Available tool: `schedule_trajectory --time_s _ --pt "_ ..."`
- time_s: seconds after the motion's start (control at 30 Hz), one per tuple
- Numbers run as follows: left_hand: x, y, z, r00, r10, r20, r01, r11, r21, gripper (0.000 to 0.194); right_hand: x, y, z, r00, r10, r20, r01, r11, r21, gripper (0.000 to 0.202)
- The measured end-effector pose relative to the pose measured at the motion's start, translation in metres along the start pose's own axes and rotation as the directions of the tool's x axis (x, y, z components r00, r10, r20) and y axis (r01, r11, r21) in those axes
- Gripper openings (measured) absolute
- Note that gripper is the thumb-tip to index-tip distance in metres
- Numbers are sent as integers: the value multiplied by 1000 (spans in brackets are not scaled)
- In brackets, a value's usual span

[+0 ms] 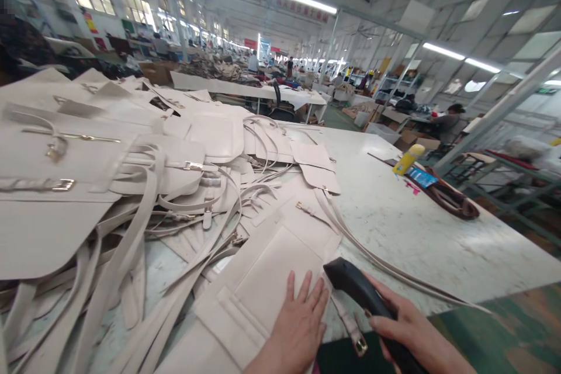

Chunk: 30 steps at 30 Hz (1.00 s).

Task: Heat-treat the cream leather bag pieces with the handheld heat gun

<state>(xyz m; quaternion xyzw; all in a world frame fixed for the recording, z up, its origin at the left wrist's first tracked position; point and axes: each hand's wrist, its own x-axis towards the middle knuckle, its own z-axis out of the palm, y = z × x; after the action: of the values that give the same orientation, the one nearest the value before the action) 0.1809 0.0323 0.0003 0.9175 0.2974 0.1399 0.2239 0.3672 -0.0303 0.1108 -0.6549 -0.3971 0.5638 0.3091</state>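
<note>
My left hand (298, 324) lies flat with its fingers spread on a pale beige leather bag piece (274, 263). My right hand (405, 327) is wrapped round a black handheld tool (363, 289), whose front end hangs by the piece's right edge, close to my left fingertips. Below the tool a short strap with a gold buckle (360, 346) sticks out over a dark green surface. A small flap piece (315, 166) with long thin straps lies beyond my hands.
A large pile of beige bag pieces and straps (140, 175) covers the left of the white table (394, 234). At its right stand a yellow bottle (408, 159) and a coiled brown strap (456, 201). Other worktables and a seated person (451, 120) are farther back.
</note>
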Motion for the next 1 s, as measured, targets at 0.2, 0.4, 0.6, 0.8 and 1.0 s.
schedule_trajectory --time_s 0.2,0.4,0.6,0.8,1.0 --pt "0 3 -5 999 16 36 -16 1000 0 50 20 -6 10 1000 -28 -13 27 994 -102 70" --pt "-1 4 -12 998 36 51 -34 999 -32 52 15 -16 8 999 4 48 0 997 -78 68" --pt "0 -2 -8 995 54 81 -49 996 -72 54 41 -11 10 996 -84 43 87 995 -52 68" --pt "0 -10 -1 993 103 62 -98 991 -87 56 78 -35 40 962 -260 89 260 966 7 69" --pt "5 -7 0 994 88 65 -75 982 -171 58 135 -73 75 943 -269 195 285 957 -55 69"
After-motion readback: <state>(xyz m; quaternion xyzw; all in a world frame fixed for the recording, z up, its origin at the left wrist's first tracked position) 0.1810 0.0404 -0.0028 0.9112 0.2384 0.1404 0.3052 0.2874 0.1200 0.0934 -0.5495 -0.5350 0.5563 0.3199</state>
